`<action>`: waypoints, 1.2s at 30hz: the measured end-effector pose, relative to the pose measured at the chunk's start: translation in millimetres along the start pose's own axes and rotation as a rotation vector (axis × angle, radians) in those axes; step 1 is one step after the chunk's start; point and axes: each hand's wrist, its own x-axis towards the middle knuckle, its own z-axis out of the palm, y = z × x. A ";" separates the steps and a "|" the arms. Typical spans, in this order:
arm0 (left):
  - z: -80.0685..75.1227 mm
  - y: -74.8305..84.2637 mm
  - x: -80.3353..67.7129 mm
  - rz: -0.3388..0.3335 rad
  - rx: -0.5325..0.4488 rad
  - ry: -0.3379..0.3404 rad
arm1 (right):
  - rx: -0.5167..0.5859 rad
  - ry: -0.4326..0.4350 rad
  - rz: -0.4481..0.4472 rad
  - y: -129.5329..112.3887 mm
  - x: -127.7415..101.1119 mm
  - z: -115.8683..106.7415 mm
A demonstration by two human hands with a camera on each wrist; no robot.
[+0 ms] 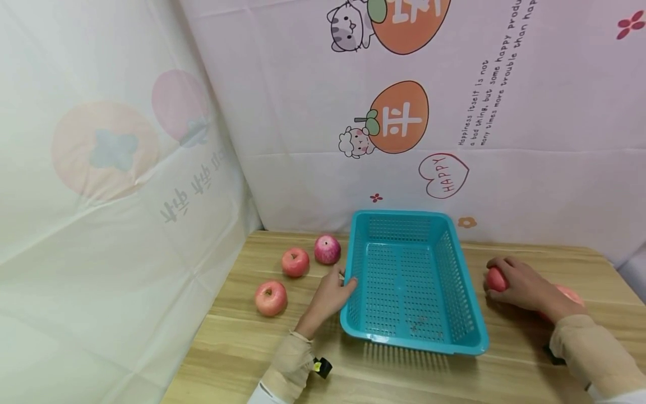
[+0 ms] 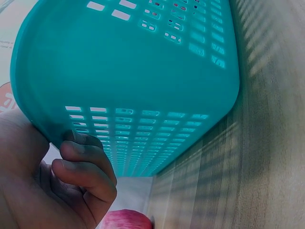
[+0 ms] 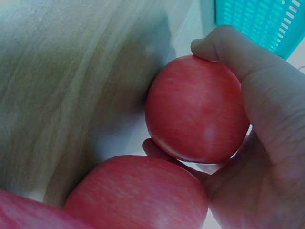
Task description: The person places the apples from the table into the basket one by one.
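Note:
A turquoise plastic basket (image 1: 404, 280) with slotted walls stands on the wooden table, nothing lying in it. My left hand (image 1: 330, 293) grips its left rim, thumb over the edge and fingers curled against the outer wall (image 2: 157, 129). To the basket's right, my right hand (image 1: 520, 283) holds a red apple (image 3: 198, 109), thumb on one side and fingers around the other. Close by the held apple, a second apple (image 3: 138, 193) sits under the hand in the right wrist view. Part of a third red fruit (image 3: 28, 214) shows at that view's lower left corner.
Left of the basket lie two pink apples (image 1: 270, 298) (image 1: 295, 262) and a purple-pink round fruit (image 1: 327, 249) with a pale top. A printed white cloth (image 1: 303, 185) hangs behind the table; another sheet (image 1: 101, 252) hangs at the left.

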 end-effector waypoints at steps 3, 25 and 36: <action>-0.1 -0.2 0.2 0.003 0.003 -0.001 | -0.001 0.017 0.001 -2.4 0.4 -1.7; 1.0 2.2 1.9 -0.015 -0.012 -0.014 | -0.015 0.013 0.028 -14.7 8.0 -24.6; -0.3 0.8 0.7 -0.025 -0.027 -0.011 | -0.053 0.055 -0.005 -29.1 16.9 -36.8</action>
